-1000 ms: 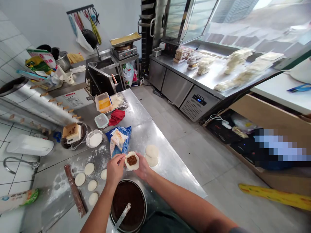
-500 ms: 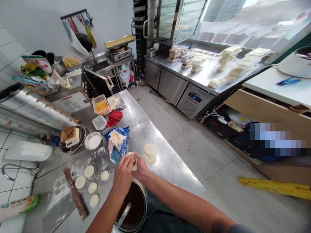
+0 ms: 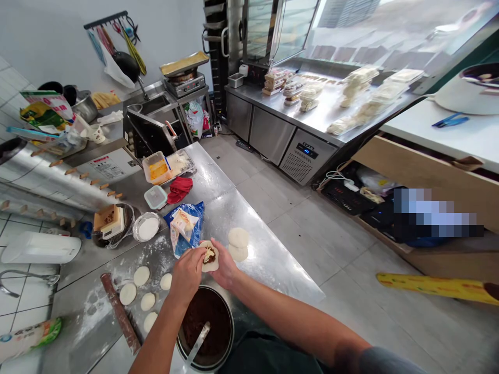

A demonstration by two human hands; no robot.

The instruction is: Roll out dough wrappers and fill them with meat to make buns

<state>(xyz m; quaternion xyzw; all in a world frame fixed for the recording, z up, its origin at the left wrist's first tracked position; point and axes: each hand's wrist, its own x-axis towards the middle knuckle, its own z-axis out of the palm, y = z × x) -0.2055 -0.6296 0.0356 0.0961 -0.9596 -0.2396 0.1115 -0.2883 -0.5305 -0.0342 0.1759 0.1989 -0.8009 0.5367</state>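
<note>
A flat round dough wrapper [image 3: 212, 267] rests in my right hand [image 3: 223, 269], which curls around its far and right edge. Dark filling [image 3: 211, 253] with some pale filling on it lies in the wrapper's middle. My left hand [image 3: 188, 270] is closed, its fingertips pinched together at the pale filling by the wrapper's left side. Just below my hands stands a pot of dark brown paste [image 3: 206, 312], with a flat metal spatula [image 3: 198, 343] leaning in it. Right of my hands lie two overlapping rolled dough rounds [image 3: 238, 237]. A blue printed bag [image 3: 186, 228] sits just beyond them.
Several small dough pieces [image 3: 148, 301] and a brown rolling pin [image 3: 120, 314] lie on the floured steel table at left. Farther back are a bowl of white flour [image 3: 148, 227], a lidded box [image 3: 155, 197], a red cloth [image 3: 180, 189] and a tub of orange filling [image 3: 156, 168].
My left hand has drawn back a little to the left, uncovering the wrapper and its filling. The wrapper now faces the camera more openly in my right hand. The view has shifted slightly.
</note>
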